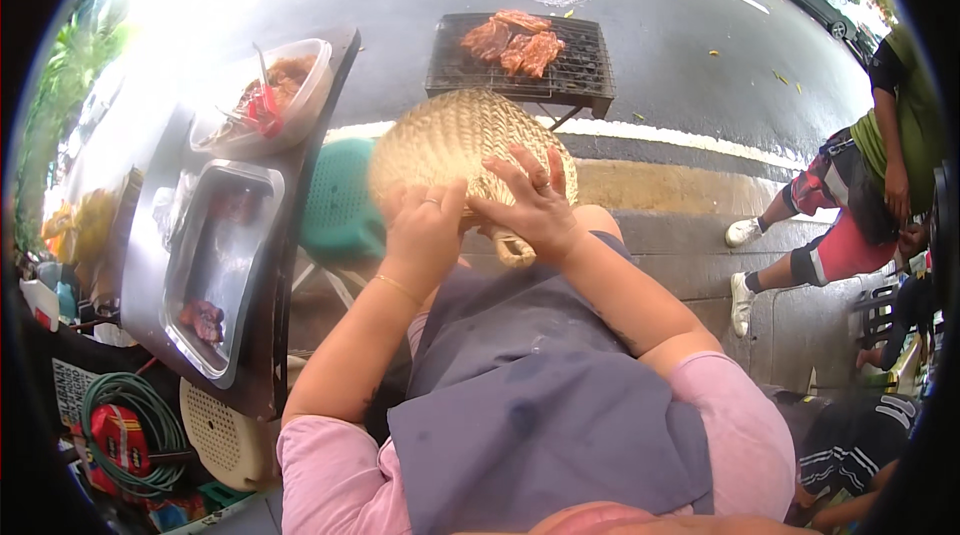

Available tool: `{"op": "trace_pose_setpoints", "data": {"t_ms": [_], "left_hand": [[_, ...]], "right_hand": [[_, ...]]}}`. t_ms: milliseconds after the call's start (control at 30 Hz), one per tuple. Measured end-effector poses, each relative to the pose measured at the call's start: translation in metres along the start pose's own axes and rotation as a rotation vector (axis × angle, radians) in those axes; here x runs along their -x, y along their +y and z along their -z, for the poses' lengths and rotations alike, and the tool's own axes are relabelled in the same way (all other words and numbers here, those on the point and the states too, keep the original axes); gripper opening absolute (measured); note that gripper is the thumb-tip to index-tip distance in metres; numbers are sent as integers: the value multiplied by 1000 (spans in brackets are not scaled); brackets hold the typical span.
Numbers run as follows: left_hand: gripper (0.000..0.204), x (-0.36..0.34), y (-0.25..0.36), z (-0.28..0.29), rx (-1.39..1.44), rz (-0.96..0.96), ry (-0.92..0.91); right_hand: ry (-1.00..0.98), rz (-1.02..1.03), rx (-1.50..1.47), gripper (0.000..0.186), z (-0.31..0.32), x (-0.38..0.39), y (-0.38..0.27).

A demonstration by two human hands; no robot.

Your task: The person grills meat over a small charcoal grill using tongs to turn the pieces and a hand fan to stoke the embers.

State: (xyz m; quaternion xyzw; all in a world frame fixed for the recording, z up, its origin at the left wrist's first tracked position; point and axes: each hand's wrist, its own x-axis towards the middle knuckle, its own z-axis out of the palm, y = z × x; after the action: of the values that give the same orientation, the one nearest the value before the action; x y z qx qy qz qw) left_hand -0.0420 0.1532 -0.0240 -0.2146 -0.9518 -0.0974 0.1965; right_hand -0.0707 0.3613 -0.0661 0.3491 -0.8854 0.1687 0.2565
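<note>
A round woven straw fan (465, 140) lies across the middle in front of me, its looped handle (514, 251) pointing back toward my body. My left hand (423, 223) grips the fan's near left edge, fingers closed over it and slightly blurred. On the right side, my right hand (537, 197) holds the fan with its fingers over the woven face, close to the handle. Just beyond the fan stands a charcoal grill (590, 85) with several pieces of reddish meat (512, 41) on its wire grate.
At left, a dark table (272, 340) bears a plastic tub (322, 85) of marinated meat with red-handled tongs (263, 110), and a metal tray (228, 375) holding a dark cooked piece (203, 321). A green stool (340, 197) stands beside it. A person (885, 145) is at right; the wet road (660, 35) lies beyond.
</note>
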Motion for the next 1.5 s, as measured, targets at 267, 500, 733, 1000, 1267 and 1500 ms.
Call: {"op": "trace_pose_setpoints", "data": {"t_ms": [267, 500, 733, 1000, 1267, 1500], "left_hand": [[18, -26, -7, -25, 604, 295, 119], [36, -50, 14, -10, 1351, 370, -5], [64, -127, 80, 3, 1825, 178, -308], [33, -243, 18, -33, 140, 189, -143], [40, -271, 35, -33, 334, 373, -83], [43, -256, 61, -53, 1103, 145, -334]], "right_hand": [[192, -217, -87, 72, 52, 8, 50], [624, -914, -1023, 46, 7, 80, 103], [513, -1011, -2329, 69, -57, 121, 128], [601, -1304, -2364, 64, -59, 131, 137], [526, -1296, -2411, 74, -65, 133, 146], [525, -1303, -2402, 73, -56, 132, 149]]}}
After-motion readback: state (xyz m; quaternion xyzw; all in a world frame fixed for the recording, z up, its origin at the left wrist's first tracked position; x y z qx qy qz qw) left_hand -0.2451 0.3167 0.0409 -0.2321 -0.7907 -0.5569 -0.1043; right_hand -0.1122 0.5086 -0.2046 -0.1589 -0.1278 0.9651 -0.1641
